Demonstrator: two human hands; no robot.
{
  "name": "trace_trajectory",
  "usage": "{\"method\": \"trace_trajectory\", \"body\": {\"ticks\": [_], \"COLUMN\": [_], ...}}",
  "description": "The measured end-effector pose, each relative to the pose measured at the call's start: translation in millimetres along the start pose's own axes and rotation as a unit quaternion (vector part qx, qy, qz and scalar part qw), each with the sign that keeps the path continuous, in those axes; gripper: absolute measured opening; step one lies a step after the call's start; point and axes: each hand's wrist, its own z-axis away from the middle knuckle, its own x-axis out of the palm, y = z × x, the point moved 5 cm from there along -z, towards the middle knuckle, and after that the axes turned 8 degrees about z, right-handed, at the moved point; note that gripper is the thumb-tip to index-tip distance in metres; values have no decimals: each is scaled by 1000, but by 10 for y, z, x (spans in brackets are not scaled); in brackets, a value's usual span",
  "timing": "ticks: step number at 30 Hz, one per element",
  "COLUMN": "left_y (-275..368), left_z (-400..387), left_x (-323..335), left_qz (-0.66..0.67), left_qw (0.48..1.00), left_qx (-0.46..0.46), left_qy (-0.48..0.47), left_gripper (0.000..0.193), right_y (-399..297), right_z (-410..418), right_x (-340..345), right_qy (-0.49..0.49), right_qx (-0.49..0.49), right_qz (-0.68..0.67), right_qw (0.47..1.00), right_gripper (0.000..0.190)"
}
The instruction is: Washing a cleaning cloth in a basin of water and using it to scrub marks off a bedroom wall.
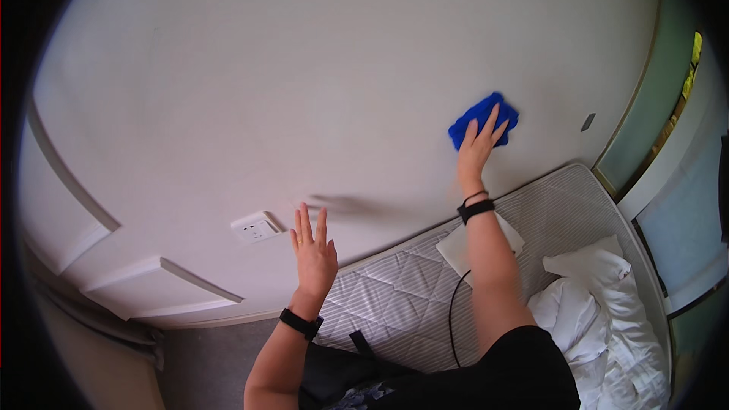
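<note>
A blue cloth (478, 115) lies spread against the white wall (319, 97), pinned there under the splayed fingers of my right hand (478, 151). My left hand (316, 259) is raised in front of the wall with its fingers apart and holds nothing. It is to the right of a white wall socket (257, 229), and a soft shadow falls on the wall beyond its fingertips. Whether those fingertips touch the wall, I cannot tell.
A striped quilted mattress (393, 290) runs along the wall below my arms. On it are a white flat item (455, 247), a black cable (451, 319) and crumpled white bedding (592, 307). Wall moulding (165, 285) is at lower left; a greenish glass panel (643, 102) stands right.
</note>
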Motion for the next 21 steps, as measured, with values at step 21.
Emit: {"method": "trace_trajectory", "body": {"ticks": [21], "left_y": [-24], "left_z": [169], "left_x": [353], "left_qz": [25], "left_qw": [998], "left_qx": [-9], "left_qy": [-65], "left_gripper": [66], "right_y": [1754], "right_z": [1124], "right_x": [187], "right_qy": [-33], "right_qx": [291], "right_qz": [13], "right_qw": [956], "right_gripper": [68]}}
